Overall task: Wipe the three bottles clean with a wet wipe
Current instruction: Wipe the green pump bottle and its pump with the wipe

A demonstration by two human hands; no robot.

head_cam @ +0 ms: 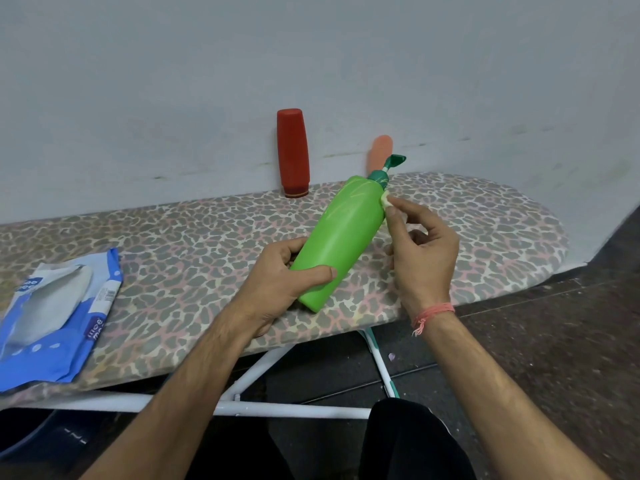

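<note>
My left hand (280, 285) grips the base of a green pump bottle (341, 237), which is tilted away from me above the board. Its dark green pump head (389, 168) points to the upper right. My right hand (420, 247) pinches a small wadded wet wipe (385, 201) against the bottle's shoulder, just below the pump collar. A red bottle (292, 152) stands cap-down at the back of the board against the wall. An orange bottle (380, 152) stands behind the green one, partly hidden by the pump.
The leopard-print ironing board (180, 244) carries everything. A blue wet-wipe packet (52, 317) lies open at its left end. The board's white metal legs (277, 407) and dark floor (554, 323) are below, with a pale wall behind.
</note>
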